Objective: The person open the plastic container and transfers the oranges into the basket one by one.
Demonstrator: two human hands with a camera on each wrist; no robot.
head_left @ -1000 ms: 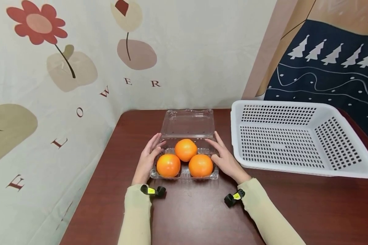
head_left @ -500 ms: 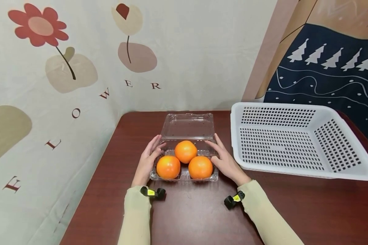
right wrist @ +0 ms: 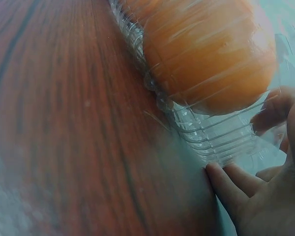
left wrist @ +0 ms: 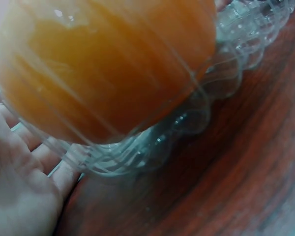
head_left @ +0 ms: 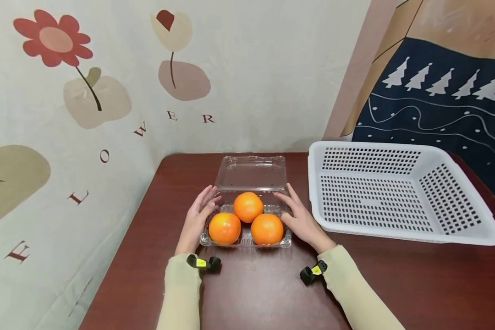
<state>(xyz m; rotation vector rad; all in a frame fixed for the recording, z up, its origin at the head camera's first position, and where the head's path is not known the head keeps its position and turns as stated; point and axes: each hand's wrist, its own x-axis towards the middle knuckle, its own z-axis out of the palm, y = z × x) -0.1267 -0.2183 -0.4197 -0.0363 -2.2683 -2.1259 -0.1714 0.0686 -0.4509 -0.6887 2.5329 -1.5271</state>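
A clear plastic clamshell container point(head_left: 245, 242) lies on the table with its lid point(head_left: 253, 172) folded back flat behind it. Three oranges sit in its base: a rear orange point(head_left: 248, 207), a front left orange point(head_left: 224, 228) and a front right orange point(head_left: 267, 229). My left hand point(head_left: 197, 220) rests along the left wall, its fingers point(left wrist: 39, 152) extended beside the ribbed plastic. On the opposite side my right hand point(head_left: 306, 224) touches the right wall, fingers spread. In the right wrist view, the fingertips point(right wrist: 219, 174) meet the ribbed side low down, and the thumb is up near the rim.
A large white perforated basket point(head_left: 371, 201) stands on the right of the table point(head_left: 251, 293), just beyond my right hand. Behind the table hangs a printed cloth point(head_left: 264, 91) with flowers and letters; a dark blue tree-patterned panel point(head_left: 437, 110) is at the back right.
The head view has tilted up a little, so everything sits slightly lower in it. Both hands, the container and the oranges keep their places relative to each other.
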